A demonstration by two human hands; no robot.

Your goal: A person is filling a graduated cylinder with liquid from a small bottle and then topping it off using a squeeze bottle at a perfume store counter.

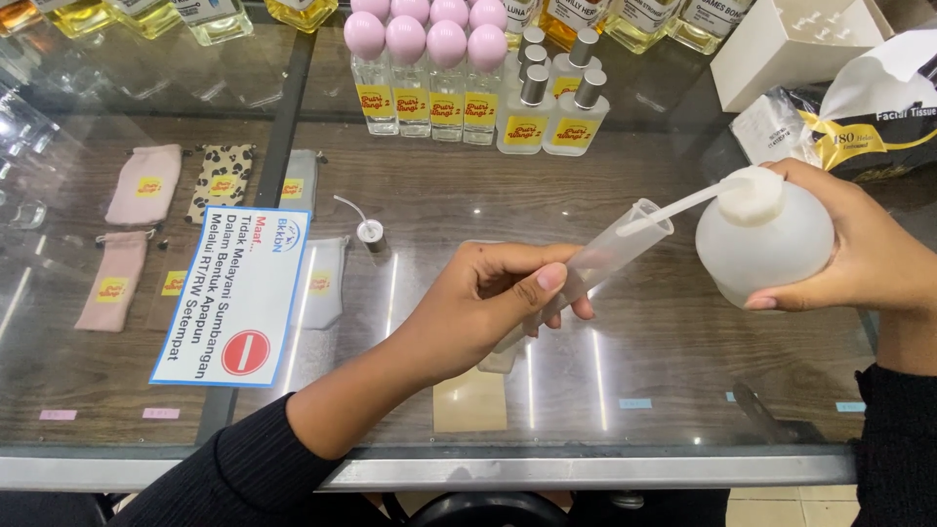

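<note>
Left hand (488, 298) grip closed, thumb on top, forearm angled up-right. Right hand (864, 244) cupped, fingers wrapped, wrist bent.

Glass counter top (644, 351) with metal edge (586, 468), reflecting ceiling lights.

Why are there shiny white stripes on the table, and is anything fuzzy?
In the head view, ceiling lights glare off the glass counter as pale streaks, hazing the pouches beneath. The left hand with its clear tube and the right hand with the white bottle look sharp; the top-left corner washes out.
</note>
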